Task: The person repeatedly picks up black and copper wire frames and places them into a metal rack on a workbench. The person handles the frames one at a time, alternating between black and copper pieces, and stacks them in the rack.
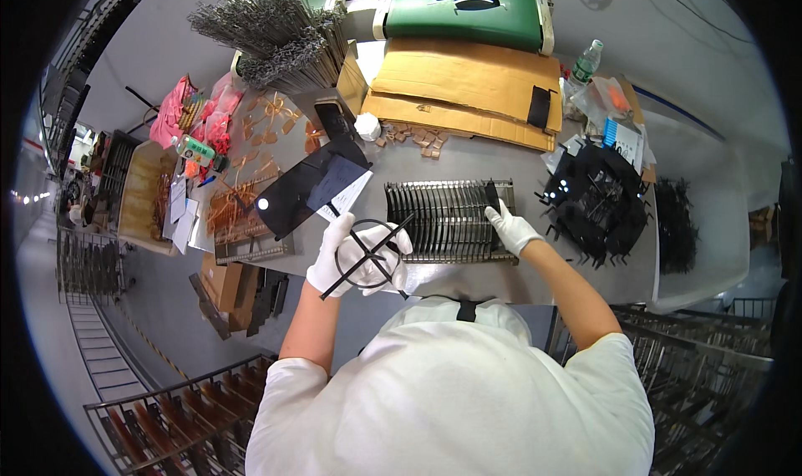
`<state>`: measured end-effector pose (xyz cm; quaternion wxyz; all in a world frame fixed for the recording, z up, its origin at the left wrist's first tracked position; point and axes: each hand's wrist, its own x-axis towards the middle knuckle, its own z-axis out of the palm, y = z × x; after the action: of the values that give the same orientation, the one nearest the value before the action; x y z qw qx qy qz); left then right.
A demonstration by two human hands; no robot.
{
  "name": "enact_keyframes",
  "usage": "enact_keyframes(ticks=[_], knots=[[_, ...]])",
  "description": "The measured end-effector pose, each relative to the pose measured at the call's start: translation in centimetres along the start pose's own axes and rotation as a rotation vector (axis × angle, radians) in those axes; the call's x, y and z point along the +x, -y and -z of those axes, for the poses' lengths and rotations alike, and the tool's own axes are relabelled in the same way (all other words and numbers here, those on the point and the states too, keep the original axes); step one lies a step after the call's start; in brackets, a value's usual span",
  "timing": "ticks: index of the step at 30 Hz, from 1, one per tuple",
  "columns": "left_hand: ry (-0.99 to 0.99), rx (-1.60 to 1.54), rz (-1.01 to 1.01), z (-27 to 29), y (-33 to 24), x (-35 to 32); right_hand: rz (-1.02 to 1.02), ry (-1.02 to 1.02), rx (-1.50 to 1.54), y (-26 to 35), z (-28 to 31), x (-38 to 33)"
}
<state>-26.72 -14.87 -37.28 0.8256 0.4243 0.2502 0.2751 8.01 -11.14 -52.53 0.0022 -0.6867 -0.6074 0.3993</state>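
Observation:
My left hand (351,259), in a white glove, holds a black ring-shaped part with crossed bars (372,250) just over the near edge of the grey table (468,158). My right hand (511,229), also gloved, grips a small black flat piece (492,195) standing in the slotted metal rack (447,221) in front of me. The rack holds several thin dark plates on edge. A heap of black ring parts (597,200) lies to the right of the rack.
A glossy black sheet (305,188) and a paper lie left of the rack. Copper-coloured parts (251,167) and pink bags sit farther left. Cardboard sheets (468,87), a green conveyor (464,8), a wire bundle (267,29) and a bottle (587,61) stand behind. Metal racks flank me below.

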Motion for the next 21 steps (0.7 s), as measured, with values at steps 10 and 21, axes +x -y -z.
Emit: enact_keyframes(ticks=[10,21], knots=[[0.268,0.003,0.578,0.3,1.7,2.3,0.924,-0.641,-0.253,14.6,6.0,-10.3],[-0.536,-0.459,-0.901,10.2,-9.2,-15.6,0.152,0.08,0.945,1.4,6.2,-5.4]])
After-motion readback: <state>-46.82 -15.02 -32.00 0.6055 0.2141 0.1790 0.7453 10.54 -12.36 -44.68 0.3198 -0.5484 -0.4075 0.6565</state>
